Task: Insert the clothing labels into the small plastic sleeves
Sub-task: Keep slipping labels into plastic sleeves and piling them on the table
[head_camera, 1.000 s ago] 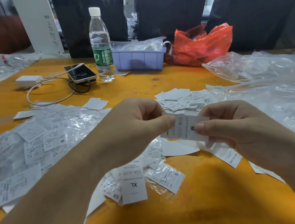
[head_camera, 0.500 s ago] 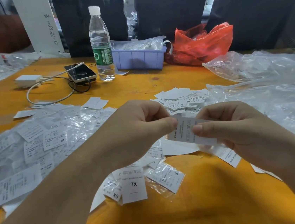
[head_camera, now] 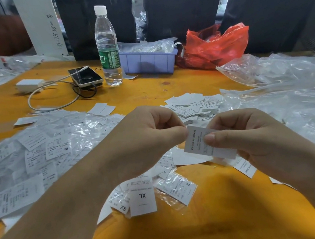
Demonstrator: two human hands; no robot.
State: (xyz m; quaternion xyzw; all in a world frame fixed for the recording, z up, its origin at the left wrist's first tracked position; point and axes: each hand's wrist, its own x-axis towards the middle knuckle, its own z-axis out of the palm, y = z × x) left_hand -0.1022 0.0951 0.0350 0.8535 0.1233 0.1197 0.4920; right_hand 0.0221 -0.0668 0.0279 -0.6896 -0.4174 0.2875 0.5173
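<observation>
The clothing label (head_camera: 195, 140), likely light and floppy, is hanging just nearer you than the water bottle (head_camera: 107, 46), your left hand (head_camera: 145, 138) and right hand (head_camera: 252, 134) pinching opposite edges with curled fingers (head_camera: 211, 138).

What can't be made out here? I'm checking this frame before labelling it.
Head view only:
- Held label: small print too fine; far end hidden under right hand.
- Any sleeve around it: cannot tell.
- Left hand fingertips: curled out of sight.
- Purple bin contents: covered by plastic.
</observation>
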